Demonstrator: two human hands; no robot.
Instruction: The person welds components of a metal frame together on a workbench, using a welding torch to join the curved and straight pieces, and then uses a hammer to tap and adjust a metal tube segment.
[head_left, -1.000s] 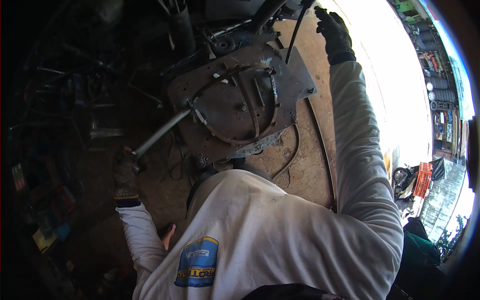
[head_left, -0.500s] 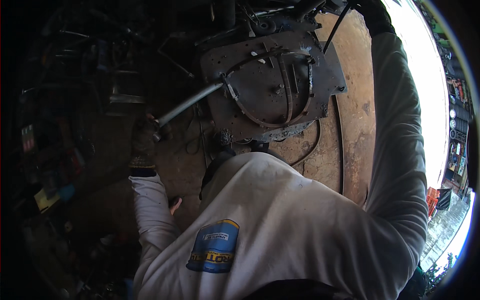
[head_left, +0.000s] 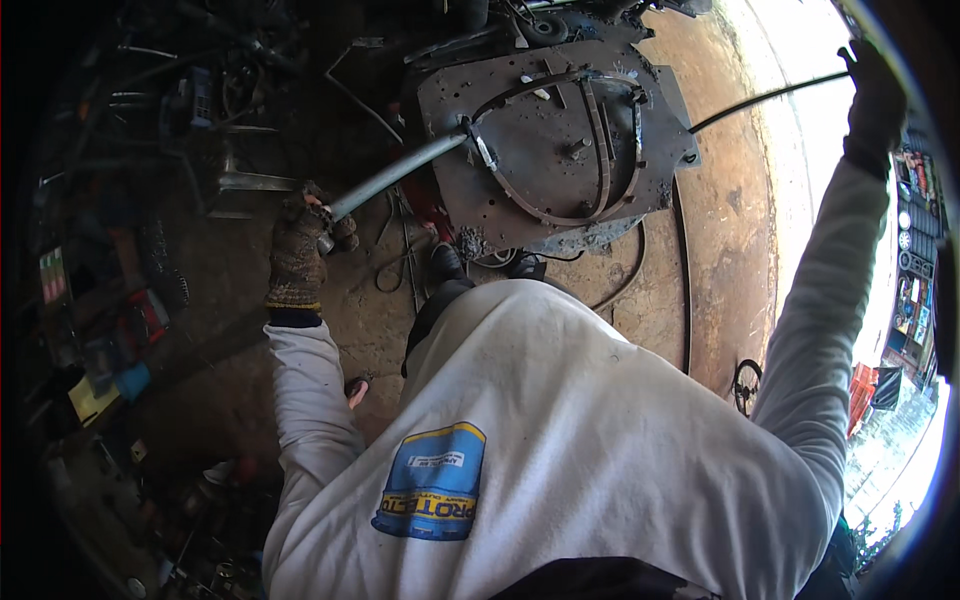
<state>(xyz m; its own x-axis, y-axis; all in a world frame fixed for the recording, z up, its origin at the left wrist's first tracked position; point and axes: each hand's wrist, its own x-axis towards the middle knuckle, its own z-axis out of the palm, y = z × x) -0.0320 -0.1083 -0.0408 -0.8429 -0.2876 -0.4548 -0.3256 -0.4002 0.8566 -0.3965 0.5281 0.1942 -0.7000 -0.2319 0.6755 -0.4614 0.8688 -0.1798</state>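
Sloping up to the right, the slim black bar point(head_left: 770, 94) ran from the right edge of the brown plate point(head_left: 530, 140) to my right hand point(head_left: 876, 100), clamped around it. My left hand point(head_left: 298, 245) gripped a smooth grey pipe point(head_left: 400, 175), which met the curved hoop point(head_left: 638, 140) on the plate. I could not see the bar's inner end; shadow obscured the right hand's detail. Half a second earlier, the bar stood steeper.

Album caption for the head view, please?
Gloved left hand grips a metal pipe; gloved right hand holds a dark rod.
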